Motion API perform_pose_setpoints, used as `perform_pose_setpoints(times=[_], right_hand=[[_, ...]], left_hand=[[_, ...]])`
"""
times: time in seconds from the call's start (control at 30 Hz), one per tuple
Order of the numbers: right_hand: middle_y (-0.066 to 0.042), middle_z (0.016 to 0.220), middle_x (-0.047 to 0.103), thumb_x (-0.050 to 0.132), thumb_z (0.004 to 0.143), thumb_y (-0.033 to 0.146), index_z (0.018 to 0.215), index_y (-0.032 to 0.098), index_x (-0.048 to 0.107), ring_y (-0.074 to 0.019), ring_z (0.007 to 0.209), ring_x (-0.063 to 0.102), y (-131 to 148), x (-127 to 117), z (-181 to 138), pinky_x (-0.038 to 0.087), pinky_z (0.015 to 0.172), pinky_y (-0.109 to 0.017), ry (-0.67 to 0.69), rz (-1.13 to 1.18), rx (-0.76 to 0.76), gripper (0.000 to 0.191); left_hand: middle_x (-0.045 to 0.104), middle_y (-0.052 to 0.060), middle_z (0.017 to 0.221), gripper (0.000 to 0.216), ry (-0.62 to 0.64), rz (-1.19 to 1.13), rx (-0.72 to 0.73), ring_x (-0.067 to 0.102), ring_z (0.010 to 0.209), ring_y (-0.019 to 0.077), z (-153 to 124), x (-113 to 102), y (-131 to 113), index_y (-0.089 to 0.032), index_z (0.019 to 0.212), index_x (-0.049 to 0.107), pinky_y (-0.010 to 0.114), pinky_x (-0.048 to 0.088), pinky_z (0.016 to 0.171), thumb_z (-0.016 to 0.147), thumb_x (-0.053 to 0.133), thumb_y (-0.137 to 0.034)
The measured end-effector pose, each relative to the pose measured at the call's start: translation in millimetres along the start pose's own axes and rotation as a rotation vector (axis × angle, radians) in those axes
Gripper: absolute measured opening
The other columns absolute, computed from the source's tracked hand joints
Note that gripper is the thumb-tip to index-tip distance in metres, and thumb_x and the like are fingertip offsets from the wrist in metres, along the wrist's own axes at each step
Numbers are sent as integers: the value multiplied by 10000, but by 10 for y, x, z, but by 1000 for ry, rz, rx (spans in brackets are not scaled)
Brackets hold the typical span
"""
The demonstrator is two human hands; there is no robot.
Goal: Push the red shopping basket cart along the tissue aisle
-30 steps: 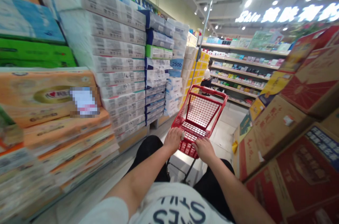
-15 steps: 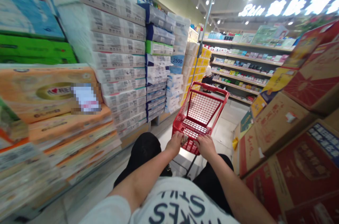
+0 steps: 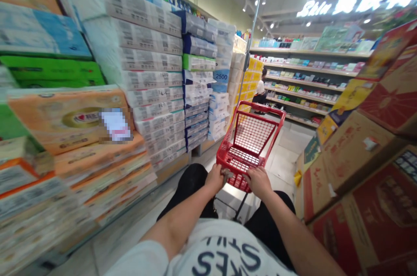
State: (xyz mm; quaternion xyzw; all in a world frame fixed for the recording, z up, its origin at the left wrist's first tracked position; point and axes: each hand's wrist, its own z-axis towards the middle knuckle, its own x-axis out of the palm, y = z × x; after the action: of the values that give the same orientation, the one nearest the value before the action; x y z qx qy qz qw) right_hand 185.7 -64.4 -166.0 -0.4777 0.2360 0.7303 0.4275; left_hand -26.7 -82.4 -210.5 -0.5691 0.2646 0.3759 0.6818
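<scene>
The left hand (image 3: 215, 179) is, as far as my feed lets me judge, curled closed over the near end of the red shopping cart (image 3: 252, 134), and the right hand (image 3: 259, 182) grips the same end just beside it; the fingers hide most of what they wrap, so I cannot make out the bar itself. I have the cart directly ahead, standing on the pale tiled floor (image 3: 280, 158), its mesh panel tilted. Panning from my left edge, I pick up a blue-and-white pack (image 3: 42, 34) over a green pack (image 3: 52, 71), with orange packs (image 3: 70, 121) below, one partly masked by a blurred patch. Next comes a tall stack of white-and-gray wrapped packs (image 3: 150, 61), then navy packs (image 3: 199, 45), a pack printed 2500 (image 3: 221, 77) and a yellow stack (image 3: 252, 78). A thin pole (image 3: 256, 11) rises in front of that stack. Beyond the cart I see a person in a white top (image 3: 259, 89) near stocked shelves (image 3: 302, 52), under a lit sign (image 3: 314, 8) reading "Skin". Cardboard cartons (image 3: 355, 150) line my right side.
</scene>
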Motion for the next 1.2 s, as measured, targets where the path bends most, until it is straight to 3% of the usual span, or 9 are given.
perform_pose_setpoints(times=[0.17, 0.23, 0.37, 0.43, 0.57, 0.7, 0.97, 1.07, 1.2], right_hand=[[-43, 762, 689, 464, 915, 371, 710, 201, 628, -172, 785, 566, 7, -26, -3, 289, 857, -298, -4, -8, 4, 313], [-46, 771, 693, 474, 909, 365, 716, 201, 632, -175, 787, 567, 10, -35, -6, 289, 855, -298, -2, -11, 4, 299], [-47, 798, 696, 482, 903, 341, 741, 199, 639, -179, 809, 571, 2, -41, -21, 286, 869, -298, -3, -13, -8, 266], [-50, 811, 697, 483, 903, 346, 752, 198, 642, -181, 812, 572, -4, -38, -28, 286, 874, -300, -6, -16, -8, 264], [-50, 787, 690, 486, 901, 365, 729, 200, 633, -180, 797, 570, -10, -20, -34, 291, 860, -300, -10, -10, -3, 280], [-47, 759, 681, 485, 901, 359, 719, 198, 627, -179, 794, 565, -14, -1, -27, 295, 853, -298, -30, -11, -12, 281], [-50, 781, 683, 483, 897, 395, 734, 202, 645, -182, 808, 553, -27, 44, 7, 289, 873, -311, -5, -9, -2, 300], [-45, 790, 689, 490, 893, 389, 746, 207, 651, -186, 822, 550, -29, 49, 7, 286, 875, -312, -6, -2, -7, 284], [-44, 781, 688, 479, 899, 401, 733, 205, 647, -182, 809, 545, -30, 48, 0, 291, 866, -307, -13, 9, -10, 307]], left_hand=[[585, 113, 1075, 328, -87, -85, -201, 597, 909, 203, 22, 59, -27, -146, 1101, 471, 292, 470, 751, 783, 542, -114], [572, 102, 1088, 303, -53, -56, -111, 590, 898, 191, -8, 63, -58, -149, 1076, 501, 287, 471, 751, 779, 544, -106], [560, 51, 1112, 173, 37, 49, 398, 535, 1015, 173, -74, 33, -57, -184, 937, 605, 265, 452, 839, 845, 486, -98], [560, 57, 1128, 178, 75, 135, 513, 499, 1082, 196, -94, 14, -17, -184, 917, 640, 277, 449, 869, 871, 481, -119], [567, 103, 1111, 184, 109, 268, 470, 486, 1083, 246, -110, -20, 44, -156, 934, 674, 310, 475, 823, 885, 497, -156], [557, 70, 1138, 260, 67, 235, 600, 474, 1096, 210, -112, -53, -18, -181, 1076, 639, 316, 447, 901, 942, 416, -182], [561, 67, 1090, 219, 27, 312, 623, 492, 1030, 195, -83, -106, -116, -210, 1109, 601, 329, 441, 874, 948, 457, -245], [553, 69, 1083, 194, -6, 329, 653, 477, 1043, 194, -41, -82, -108, -207, 1075, 591, 336, 429, 875, 954, 447, -253], [571, 80, 1009, 159, 84, 402, 684, 485, 1002, 207, -10, -20, -63, -191, 956, 627, 311, 446, 759, 936, 472, -222]])
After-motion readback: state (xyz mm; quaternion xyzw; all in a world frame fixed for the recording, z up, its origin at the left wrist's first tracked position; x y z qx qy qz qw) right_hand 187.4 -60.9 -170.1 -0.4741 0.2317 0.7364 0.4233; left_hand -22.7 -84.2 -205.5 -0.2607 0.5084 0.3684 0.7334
